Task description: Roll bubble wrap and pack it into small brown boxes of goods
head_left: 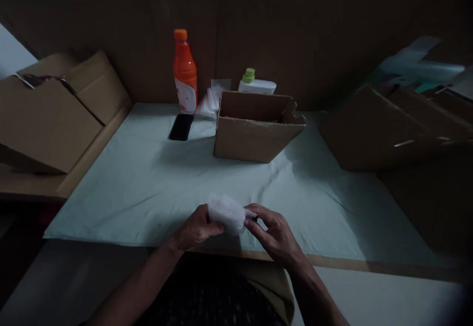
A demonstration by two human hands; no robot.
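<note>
Between my hands, just above the front of the light green cloth [140, 183], is a bundle of white translucent plastic bags [226, 212]. My left hand [199, 228] is closed on the bundle's left side, with the thumb lying across its front. At the right end, my right hand [270, 230] pinches a small item with a dark tip [252, 215], partly hidden by the fingers; its kind is too dim to tell. This item touches the right edge of the plastic.
An open cardboard box [246, 140] stands mid-table. Behind it are an orange bottle [185, 72], a white bottle with green cap [257, 86] and clear plastic [210, 103]. A black phone [181, 127] lies left. Cardboard boxes flank the table, left [48, 119] and right [377, 129].
</note>
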